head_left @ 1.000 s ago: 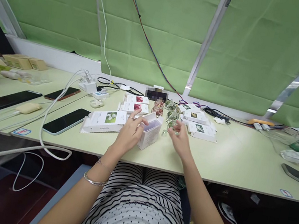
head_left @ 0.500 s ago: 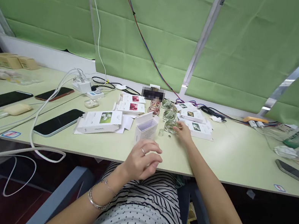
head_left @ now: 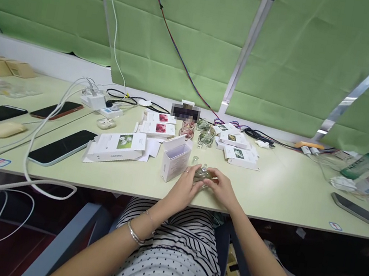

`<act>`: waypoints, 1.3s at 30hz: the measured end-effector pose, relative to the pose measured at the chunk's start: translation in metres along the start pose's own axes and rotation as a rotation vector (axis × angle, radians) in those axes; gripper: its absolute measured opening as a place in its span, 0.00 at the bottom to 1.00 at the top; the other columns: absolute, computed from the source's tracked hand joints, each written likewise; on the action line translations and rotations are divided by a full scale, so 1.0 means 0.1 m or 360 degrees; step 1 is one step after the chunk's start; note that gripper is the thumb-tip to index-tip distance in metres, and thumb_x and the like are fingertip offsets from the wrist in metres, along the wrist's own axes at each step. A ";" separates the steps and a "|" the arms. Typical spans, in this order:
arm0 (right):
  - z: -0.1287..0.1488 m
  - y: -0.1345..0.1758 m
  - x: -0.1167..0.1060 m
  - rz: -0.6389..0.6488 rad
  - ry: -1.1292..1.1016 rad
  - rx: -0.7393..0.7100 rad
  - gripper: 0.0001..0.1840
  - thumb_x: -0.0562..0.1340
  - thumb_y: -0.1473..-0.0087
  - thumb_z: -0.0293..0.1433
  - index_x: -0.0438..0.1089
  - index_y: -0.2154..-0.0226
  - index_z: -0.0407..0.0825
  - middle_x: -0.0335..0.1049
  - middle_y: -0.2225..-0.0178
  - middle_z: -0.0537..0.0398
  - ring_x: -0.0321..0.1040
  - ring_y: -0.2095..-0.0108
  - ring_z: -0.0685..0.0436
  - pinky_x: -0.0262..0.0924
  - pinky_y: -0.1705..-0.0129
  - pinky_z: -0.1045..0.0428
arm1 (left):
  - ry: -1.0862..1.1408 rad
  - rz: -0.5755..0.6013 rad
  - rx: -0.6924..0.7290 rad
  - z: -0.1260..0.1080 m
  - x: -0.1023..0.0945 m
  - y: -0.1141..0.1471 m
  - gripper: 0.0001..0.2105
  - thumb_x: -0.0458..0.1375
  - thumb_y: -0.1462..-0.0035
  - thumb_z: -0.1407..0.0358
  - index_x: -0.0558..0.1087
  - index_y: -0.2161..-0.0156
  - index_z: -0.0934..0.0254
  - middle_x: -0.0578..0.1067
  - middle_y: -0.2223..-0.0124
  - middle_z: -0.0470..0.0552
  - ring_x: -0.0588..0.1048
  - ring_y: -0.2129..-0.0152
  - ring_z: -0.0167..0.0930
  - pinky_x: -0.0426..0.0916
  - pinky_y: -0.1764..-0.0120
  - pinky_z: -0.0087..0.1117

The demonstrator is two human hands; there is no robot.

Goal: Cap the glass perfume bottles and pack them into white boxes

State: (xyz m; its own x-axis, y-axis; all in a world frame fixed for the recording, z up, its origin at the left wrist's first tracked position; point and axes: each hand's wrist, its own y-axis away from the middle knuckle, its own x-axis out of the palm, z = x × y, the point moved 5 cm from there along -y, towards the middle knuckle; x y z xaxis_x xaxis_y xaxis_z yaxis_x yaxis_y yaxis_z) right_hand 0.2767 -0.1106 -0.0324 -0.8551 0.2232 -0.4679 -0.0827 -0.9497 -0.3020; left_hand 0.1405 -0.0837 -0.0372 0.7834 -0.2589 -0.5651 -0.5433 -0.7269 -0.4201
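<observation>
Head view: the glass bottle (head_left: 203,176) is between the person's two hands near the front of the table (head_left: 288,194), to the right of an upright, open-topped white box (head_left: 175,162). The left hand (head_left: 184,186) curls its fingers and thumb around one side, and the right hand (head_left: 222,188) closes on the other, so both grip it. Fingers hide its base, so whether it rests on the tabletop or is lifted cannot be told.

Being clear glass with a narrow neck, it should be stiff, smooth, rather slippery and breakable, and probably weighty for its size. The rounded body, held from opposite sides, looks the safest hold; the thin neck seems a poor place to squeeze. The box, by contrast, is likely light thin card that would dent or tip if knocked.

The table's front edge runs close below the wrists, so a slip that way could mean a fall. Left, the box wall stands just beside the left hand; beyond the bottle are a small clear piece (head_left: 195,160) and green glass bottles (head_left: 206,138). The widest room for moving lies right, toward a phone (head_left: 357,211) well apart.
</observation>
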 end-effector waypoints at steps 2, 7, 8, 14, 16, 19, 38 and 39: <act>-0.01 -0.02 0.02 0.0083 -0.0092 -0.0037 0.17 0.59 0.52 0.40 0.67 0.60 0.49 0.70 0.63 0.54 0.65 0.63 0.45 0.61 0.61 0.49 | 0.0015 -0.0020 0.0002 0.02 -0.01 -0.02 0.19 0.48 0.42 0.67 0.55 0.45 0.63 0.63 0.48 0.58 0.63 0.49 0.35 0.58 0.47 0.40; -0.18 -0.24 -0.12 -0.0020 0.0015 -0.0092 0.17 0.49 0.44 0.37 0.68 0.59 0.48 0.70 0.61 0.50 0.66 0.63 0.45 0.61 0.60 0.47 | 0.0050 -0.0038 0.0020 0.04 -0.04 -0.02 0.19 0.49 0.45 0.72 0.58 0.48 0.61 0.65 0.49 0.55 0.64 0.51 0.35 0.58 0.48 0.40; -0.21 -0.31 -0.14 -0.0073 0.0151 -0.0132 0.16 0.50 0.45 0.34 0.67 0.58 0.48 0.69 0.58 0.49 0.66 0.60 0.44 0.60 0.58 0.46 | 0.0055 -0.0033 0.0014 0.05 -0.04 -0.02 0.19 0.49 0.45 0.72 0.58 0.48 0.62 0.66 0.49 0.55 0.65 0.51 0.35 0.59 0.49 0.40; -0.31 -0.52 0.05 -0.0034 0.0634 -0.0242 0.15 0.55 0.53 0.22 0.72 0.65 0.50 0.73 0.64 0.51 0.66 0.61 0.44 0.58 0.54 0.46 | 0.0060 -0.0030 0.0021 0.03 -0.05 -0.02 0.18 0.50 0.45 0.72 0.60 0.49 0.63 0.67 0.50 0.56 0.66 0.53 0.35 0.60 0.50 0.38; -0.30 -0.48 0.01 -0.0141 0.0574 -0.0200 0.11 0.56 0.53 0.24 0.72 0.67 0.49 0.73 0.67 0.51 0.67 0.65 0.45 0.61 0.58 0.47 | 0.0069 -0.0045 0.0039 0.04 -0.05 -0.02 0.18 0.50 0.46 0.72 0.60 0.48 0.63 0.67 0.51 0.55 0.66 0.53 0.35 0.60 0.50 0.38; -0.19 -0.35 -0.16 -0.0416 0.0251 -0.0155 0.08 0.58 0.51 0.30 0.70 0.67 0.48 0.72 0.68 0.51 0.68 0.67 0.46 0.63 0.61 0.48 | 0.0094 -0.0062 0.0054 0.05 -0.06 -0.02 0.18 0.51 0.46 0.72 0.60 0.49 0.62 0.67 0.50 0.55 0.66 0.53 0.34 0.60 0.50 0.38; 0.25 -0.13 -0.11 -0.0223 -0.0269 -0.0271 0.07 0.63 0.54 0.33 0.72 0.70 0.49 0.72 0.69 0.54 0.69 0.66 0.47 0.66 0.62 0.51 | 0.0155 0.0000 0.0083 0.01 -0.07 -0.02 0.18 0.53 0.47 0.71 0.61 0.50 0.62 0.70 0.51 0.52 0.68 0.55 0.33 0.62 0.52 0.37; 0.25 -0.13 -0.11 -0.0226 -0.0262 -0.0276 0.06 0.63 0.54 0.33 0.72 0.71 0.49 0.72 0.69 0.54 0.69 0.66 0.47 0.67 0.62 0.51 | 0.0153 0.0001 0.0081 0.01 -0.08 -0.02 0.18 0.53 0.47 0.72 0.61 0.50 0.62 0.70 0.51 0.52 0.68 0.55 0.33 0.62 0.52 0.36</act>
State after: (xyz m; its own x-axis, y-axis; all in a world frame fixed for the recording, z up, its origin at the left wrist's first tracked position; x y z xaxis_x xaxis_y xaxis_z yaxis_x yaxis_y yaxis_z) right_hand 0.2745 -0.1068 -0.0025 -0.9141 0.2995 -0.2734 -0.1311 -0.8563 -0.4995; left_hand 0.1350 -0.0799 -0.0331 0.8071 -0.3208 -0.4957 -0.5564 -0.6941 -0.4567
